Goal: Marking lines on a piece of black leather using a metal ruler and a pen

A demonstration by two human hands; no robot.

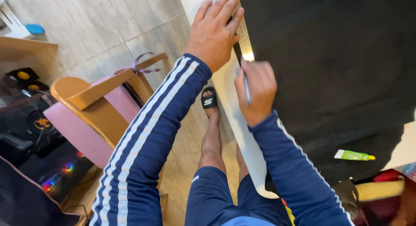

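Left hand [213,31] flat, fingers spread, pressing metal ruler [244,37] onto edge of black sheet [338,65]. Right hand [255,92] fisted around thin pen-like tool [247,88], tip right beside ruler edge. Ruler looks stiff and slick, probably slides unless pinned mid-length. Sheet lies over white table [247,143], looks thin, floppy, light. Green tube [353,155] sits well apart on sheet. Wooden chair [93,104] off left.
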